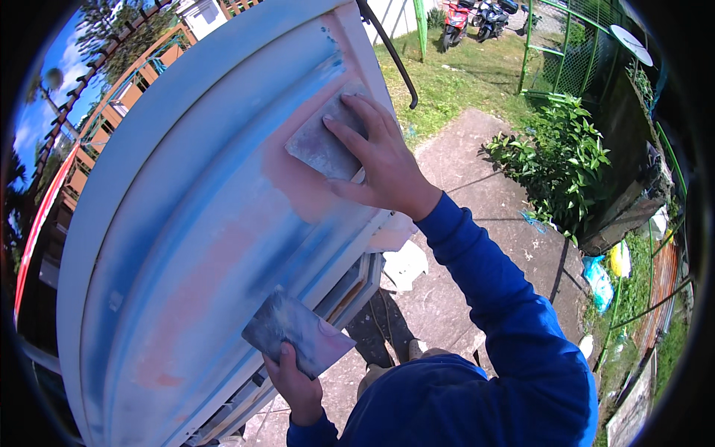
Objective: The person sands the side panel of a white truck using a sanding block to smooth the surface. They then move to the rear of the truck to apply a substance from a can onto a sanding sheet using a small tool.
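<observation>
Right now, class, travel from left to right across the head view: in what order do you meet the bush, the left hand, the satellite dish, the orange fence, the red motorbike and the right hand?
Orange fence → left hand → right hand → red motorbike → bush → satellite dish.

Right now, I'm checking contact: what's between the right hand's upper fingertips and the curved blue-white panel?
A flat grey rectangular sheet, seen in the head view.
</observation>
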Tool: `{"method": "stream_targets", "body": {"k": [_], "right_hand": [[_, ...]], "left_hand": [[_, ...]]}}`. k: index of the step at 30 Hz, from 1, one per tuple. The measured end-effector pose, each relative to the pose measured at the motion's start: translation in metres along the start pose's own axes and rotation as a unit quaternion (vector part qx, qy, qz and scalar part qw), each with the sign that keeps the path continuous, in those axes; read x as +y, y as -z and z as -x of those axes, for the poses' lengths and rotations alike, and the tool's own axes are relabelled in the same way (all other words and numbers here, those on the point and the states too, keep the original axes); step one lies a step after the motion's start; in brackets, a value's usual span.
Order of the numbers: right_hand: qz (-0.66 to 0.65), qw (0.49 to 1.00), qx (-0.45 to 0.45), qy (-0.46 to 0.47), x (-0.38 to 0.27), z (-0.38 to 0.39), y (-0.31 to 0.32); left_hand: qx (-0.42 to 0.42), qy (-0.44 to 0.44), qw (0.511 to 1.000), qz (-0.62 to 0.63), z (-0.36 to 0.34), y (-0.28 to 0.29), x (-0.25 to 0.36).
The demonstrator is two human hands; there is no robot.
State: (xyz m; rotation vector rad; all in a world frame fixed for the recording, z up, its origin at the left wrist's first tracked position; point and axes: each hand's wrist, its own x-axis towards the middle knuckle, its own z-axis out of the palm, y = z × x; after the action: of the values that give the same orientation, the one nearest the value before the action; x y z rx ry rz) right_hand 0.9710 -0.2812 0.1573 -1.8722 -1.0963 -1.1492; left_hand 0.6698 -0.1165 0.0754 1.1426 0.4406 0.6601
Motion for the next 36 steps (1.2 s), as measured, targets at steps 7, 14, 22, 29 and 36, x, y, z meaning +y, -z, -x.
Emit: {"method": "stream_targets", "body": {"k": [7,14,22,29,36], "right_hand": [[0.011,0.999,0.027,0.017,0.011,-0.008,-0.007],[0.012,1.0,-0.006,0.0,0.016,0.006,-0.016],[0.001,0.994,-0.089,-0.069,0.013,0.104,-0.025],[-0.193,0.946,-0.114,-0.235,-0.029,0.158,0.026],[-0.734,0.48,0.193,-0.439,-0.065,0.186,0.1]], "left_hand": [[0.016,0.006,1.0,0.003,0.002,0.005,-0.004],[0.025,0.02,0.999,0.033,0.001,0.002,-0.011],[0.0,0.017,1.0,-0.003,0.001,0.005,-0.016],[-0.038,0.035,0.998,0.028,-0.008,0.0,-0.023],[-0.167,0.141,0.969,0.118,-0.033,-0.08,-0.028]]}}
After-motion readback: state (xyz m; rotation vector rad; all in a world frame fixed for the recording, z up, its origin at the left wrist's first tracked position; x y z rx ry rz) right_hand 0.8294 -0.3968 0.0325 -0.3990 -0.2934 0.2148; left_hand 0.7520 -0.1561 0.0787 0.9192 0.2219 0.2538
